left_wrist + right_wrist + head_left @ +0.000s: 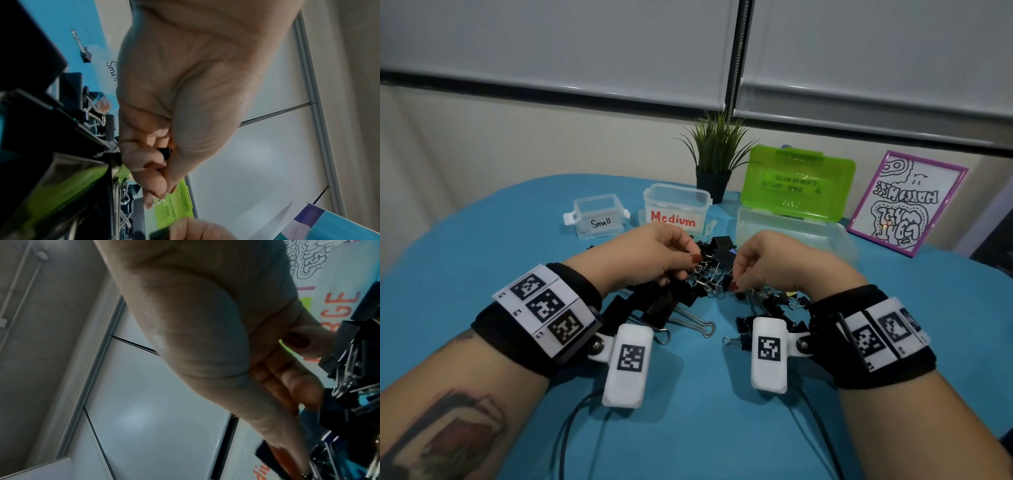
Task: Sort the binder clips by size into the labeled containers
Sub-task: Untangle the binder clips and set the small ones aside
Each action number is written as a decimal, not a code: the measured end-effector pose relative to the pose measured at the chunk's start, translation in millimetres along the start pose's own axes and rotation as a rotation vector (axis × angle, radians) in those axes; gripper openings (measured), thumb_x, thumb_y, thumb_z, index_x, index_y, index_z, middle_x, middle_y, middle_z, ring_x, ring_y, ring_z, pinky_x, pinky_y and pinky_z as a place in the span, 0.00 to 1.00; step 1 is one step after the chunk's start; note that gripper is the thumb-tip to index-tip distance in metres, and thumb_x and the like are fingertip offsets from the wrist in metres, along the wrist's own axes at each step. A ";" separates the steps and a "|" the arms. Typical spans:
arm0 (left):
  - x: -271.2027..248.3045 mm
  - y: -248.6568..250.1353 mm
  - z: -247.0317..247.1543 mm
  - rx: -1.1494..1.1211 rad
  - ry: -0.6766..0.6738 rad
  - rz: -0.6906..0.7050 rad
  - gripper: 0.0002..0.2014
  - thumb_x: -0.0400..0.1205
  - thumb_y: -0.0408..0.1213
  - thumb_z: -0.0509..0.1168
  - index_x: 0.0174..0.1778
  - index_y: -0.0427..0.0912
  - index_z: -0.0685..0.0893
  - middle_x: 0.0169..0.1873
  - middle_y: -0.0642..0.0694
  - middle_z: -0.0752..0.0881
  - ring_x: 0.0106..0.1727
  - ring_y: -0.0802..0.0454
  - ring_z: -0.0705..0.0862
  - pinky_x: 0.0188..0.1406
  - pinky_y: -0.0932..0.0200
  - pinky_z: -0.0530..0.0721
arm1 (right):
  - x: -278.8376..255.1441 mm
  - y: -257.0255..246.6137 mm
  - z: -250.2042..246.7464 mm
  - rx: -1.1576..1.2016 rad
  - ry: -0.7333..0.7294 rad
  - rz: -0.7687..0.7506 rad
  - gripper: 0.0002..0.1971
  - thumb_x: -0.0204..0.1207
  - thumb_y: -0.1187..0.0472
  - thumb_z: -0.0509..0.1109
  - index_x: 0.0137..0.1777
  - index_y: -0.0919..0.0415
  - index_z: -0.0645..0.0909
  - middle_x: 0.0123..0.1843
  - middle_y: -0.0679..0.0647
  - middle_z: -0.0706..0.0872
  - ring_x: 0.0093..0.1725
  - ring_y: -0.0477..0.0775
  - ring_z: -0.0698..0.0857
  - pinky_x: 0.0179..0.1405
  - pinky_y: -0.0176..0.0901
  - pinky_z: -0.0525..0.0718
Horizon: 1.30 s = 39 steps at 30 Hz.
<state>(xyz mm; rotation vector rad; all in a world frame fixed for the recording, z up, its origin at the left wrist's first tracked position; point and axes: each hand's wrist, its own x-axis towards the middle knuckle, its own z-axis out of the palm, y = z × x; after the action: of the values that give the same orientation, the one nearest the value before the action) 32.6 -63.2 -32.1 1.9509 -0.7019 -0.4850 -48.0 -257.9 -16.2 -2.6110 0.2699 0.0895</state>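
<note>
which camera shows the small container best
The head view: the small container stands whole on the blue table, open-topped, its "Small" label readable. The left wrist view shows only the handwritten label beside the left hand. The right wrist view does not show it.

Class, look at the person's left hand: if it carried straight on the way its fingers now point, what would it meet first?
Most likely the tangled pile of black binder clips, which the left hand already touches; beyond that, probably the right hand, though depth is unclear.
</note>
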 end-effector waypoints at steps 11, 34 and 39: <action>4.3 -1.6 0.0 -0.085 -0.050 0.022 0.09 0.82 0.37 0.71 0.54 0.38 0.90 0.32 0.50 0.89 0.27 0.62 0.81 0.22 0.70 0.76 | 3.0 -16.2 13.3 0.688 0.050 -0.154 0.05 0.71 0.77 0.77 0.42 0.70 0.85 0.33 0.62 0.89 0.30 0.51 0.88 0.28 0.37 0.86; 7.2 -51.1 -106.4 0.838 0.423 -0.638 0.09 0.80 0.42 0.68 0.45 0.39 0.80 0.39 0.45 0.81 0.48 0.42 0.82 0.51 0.50 0.81 | 10.1 -12.4 29.8 0.120 -0.078 -0.229 0.19 0.74 0.57 0.79 0.60 0.36 0.84 0.65 0.39 0.82 0.65 0.43 0.81 0.67 0.38 0.76; 3.2 -42.6 -103.5 0.813 0.518 -0.525 0.12 0.80 0.42 0.70 0.59 0.55 0.84 0.63 0.45 0.81 0.68 0.40 0.75 0.66 0.43 0.76 | 11.3 -12.6 28.7 0.098 -0.072 -0.242 0.19 0.72 0.57 0.81 0.60 0.38 0.85 0.65 0.41 0.83 0.63 0.44 0.83 0.65 0.37 0.77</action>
<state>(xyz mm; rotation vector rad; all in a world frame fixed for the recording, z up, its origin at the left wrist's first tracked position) 108.4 18.7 -23.7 2.8901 -0.0104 0.0511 -34.6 -235.0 -36.3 -2.5152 -0.0666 0.0840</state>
